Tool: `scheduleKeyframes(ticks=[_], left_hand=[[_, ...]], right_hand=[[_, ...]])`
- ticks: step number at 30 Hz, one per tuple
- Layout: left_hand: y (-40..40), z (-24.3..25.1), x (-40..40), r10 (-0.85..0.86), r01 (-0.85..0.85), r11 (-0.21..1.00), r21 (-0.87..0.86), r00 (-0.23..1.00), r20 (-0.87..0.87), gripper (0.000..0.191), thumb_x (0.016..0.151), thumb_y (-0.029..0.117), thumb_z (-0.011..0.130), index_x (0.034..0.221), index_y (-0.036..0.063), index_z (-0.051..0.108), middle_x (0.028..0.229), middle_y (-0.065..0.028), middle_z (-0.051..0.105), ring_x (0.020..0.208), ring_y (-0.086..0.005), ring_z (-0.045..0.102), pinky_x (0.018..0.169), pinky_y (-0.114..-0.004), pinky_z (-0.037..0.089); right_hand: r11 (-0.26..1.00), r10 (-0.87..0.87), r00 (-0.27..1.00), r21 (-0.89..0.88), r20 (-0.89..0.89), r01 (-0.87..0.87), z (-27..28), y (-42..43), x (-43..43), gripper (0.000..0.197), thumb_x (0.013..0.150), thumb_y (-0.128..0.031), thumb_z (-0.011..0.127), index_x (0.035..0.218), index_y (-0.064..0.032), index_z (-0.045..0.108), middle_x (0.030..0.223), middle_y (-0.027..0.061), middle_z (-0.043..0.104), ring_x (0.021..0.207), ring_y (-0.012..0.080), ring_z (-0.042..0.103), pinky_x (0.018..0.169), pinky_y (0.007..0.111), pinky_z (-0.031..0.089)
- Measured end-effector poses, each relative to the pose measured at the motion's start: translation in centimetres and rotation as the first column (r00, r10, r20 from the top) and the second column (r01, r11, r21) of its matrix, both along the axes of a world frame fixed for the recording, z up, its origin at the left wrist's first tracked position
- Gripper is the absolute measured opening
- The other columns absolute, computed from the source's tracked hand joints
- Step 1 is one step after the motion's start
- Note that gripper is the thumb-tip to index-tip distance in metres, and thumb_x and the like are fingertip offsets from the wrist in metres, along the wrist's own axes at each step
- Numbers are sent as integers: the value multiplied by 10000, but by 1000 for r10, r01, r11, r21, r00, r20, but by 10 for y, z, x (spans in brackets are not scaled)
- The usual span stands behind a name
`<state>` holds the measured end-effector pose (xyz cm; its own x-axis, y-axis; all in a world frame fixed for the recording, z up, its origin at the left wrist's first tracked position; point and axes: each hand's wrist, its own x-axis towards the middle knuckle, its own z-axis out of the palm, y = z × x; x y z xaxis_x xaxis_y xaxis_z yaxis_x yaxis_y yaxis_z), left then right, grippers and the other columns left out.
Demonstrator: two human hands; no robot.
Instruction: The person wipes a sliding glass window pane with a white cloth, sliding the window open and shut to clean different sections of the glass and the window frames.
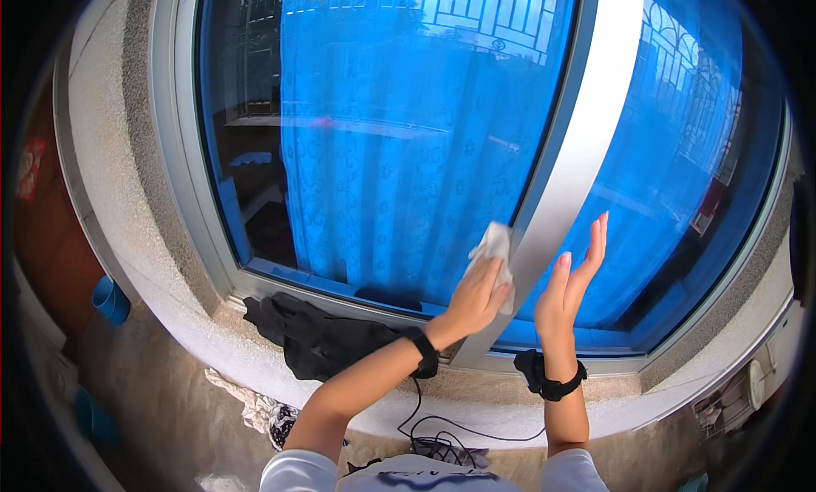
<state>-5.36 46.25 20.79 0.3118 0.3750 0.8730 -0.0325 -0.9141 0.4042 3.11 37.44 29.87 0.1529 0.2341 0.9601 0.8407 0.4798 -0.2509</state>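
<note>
A crumpled white cloth (495,246) is in my left hand (475,294), pressed against the lower right of the left window pane (382,173), beside the metal frame. The fingers partly cover the cloth. My right hand (567,288) is raised in front of the right window pane (644,205), fingers extended and thumb apart, holding nothing. Whether it touches the glass I cannot tell. Between the panes runs a broad silver window frame post (567,141). Each wrist wears a black strap band. Behind the tinted glass hangs a patterned curtain (357,192), looking blue.
A black garment (331,332) lies over the sill under the left pane. Black cables (440,422) hang below my hands. Bunched cloths (252,406) lie on the floor by the wall. A blue bucket (111,301) stands at the left.
</note>
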Motion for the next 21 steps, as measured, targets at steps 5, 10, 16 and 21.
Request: scheduleKeyframes(ticks=[5,10,16,21], left_hand=[[35,124,-7,172,-215,898,383,974,144,336,858,219,431,1116,26,525,1144,-187,505,1170,-369,386,941,-436,306],[76,187,-50,467,-557,601,574,827,313,286,806,269,553,970,38,591,1274,-107,451,1183,-312,400,973,-439,304],[128,207,-142,669,-823,385,418,561,488,316,843,278,498,1026,32,577,1258,-179,439,1219,-352,339,1013,-464,224],[172,191,-249,729,-890,409,201,451,515,417,873,292,423,1196,37,491,1268,-229,404,1248,-388,274,1018,-518,161]], right_hand=[[999,13,989,-41,-146,-19,-22,9,3,480,921,-175,349,1329,35,208,1420,222,131,1323,356,117,1062,445,96],[991,-96,995,-99,-24,93,-30,13,-15,517,892,-144,396,1338,32,204,1423,239,100,1316,404,83,1054,483,77],[955,-246,968,-156,51,251,-58,26,-31,583,871,-146,434,1362,26,170,1425,263,50,1308,448,40,1039,523,65],[928,-328,942,-161,71,335,-65,34,-31,601,883,-190,421,1366,37,146,1430,251,53,1312,440,35,1042,514,63]])
